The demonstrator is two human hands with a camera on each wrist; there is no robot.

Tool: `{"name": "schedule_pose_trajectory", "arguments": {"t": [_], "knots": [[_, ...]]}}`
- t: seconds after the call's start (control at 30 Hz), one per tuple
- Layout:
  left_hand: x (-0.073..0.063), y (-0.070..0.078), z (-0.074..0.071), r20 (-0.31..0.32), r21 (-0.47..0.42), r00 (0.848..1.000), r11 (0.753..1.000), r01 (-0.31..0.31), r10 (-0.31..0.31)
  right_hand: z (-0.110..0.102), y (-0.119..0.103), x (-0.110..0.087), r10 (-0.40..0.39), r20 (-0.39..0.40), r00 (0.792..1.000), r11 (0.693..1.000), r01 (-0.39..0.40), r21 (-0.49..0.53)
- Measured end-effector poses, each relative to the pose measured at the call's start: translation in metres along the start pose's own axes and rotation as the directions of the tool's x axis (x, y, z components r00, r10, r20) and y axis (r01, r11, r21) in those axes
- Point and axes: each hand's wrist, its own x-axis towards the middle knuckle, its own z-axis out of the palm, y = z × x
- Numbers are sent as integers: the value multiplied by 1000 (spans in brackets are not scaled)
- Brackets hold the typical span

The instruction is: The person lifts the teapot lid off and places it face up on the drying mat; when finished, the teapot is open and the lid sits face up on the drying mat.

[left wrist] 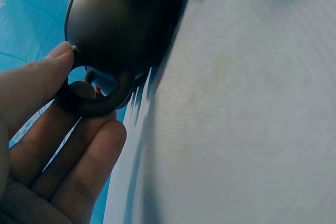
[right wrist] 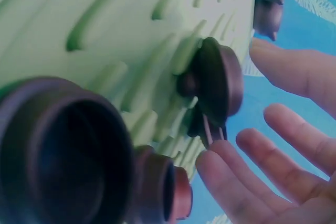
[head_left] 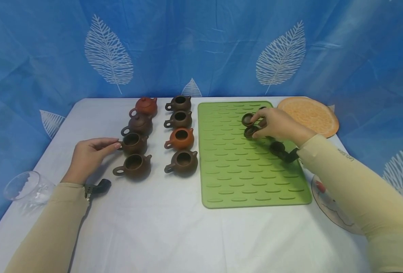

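Observation:
My left hand (head_left: 91,157) pinches the handle of a dark brown teapot (head_left: 132,143) without a lid, third from the back in the left column. In the left wrist view the thumb lies on top of the teapot's handle (left wrist: 92,104), with a fingertip seen through its loop. Over the green mat (head_left: 222,189), my right hand (head_left: 278,123) is beside small dark lids (head_left: 247,120). The right wrist view has its fingers spread beside an upturned lid (right wrist: 215,80), thumb apart from it. Another dark lid (right wrist: 79,156) looms close to that camera.
Other teapots stand in two columns, among them a lidded red one (head_left: 146,107) and an open orange-brown one (head_left: 181,138). A clear glass (head_left: 29,187) lies at the left. Right of the mat are an orange round pad (head_left: 310,115) and a patterned round plate-like piece (head_left: 334,210), partly under the sleeve.

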Motion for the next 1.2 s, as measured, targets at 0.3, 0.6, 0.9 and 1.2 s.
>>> {"name": "schedule_pose_trajectory", "arguments": {"t": [0.3, 0.6, 0.9, 1.2], "knots": [[1, -1, -2, 14, 0, 1000, 1000, 1, -1, -9, -12, 11, -80, -126, 989, 997, 78, -25], [1, 6, -8, -35, 29, 998, 998, -55, 56, 10, -46, 39, -160, -150, 976, 987, 162, 6], [10, 12, -9, -51, 41, 997, 997, -58, 60, 28, -85, 74, -255, -132, 958, 967, 256, -4], [25, 25, -21, -22, 26, 1000, 1000, 18, -17, 42, -137, 107, -346, -75, 935, 938, 346, -16]]}}
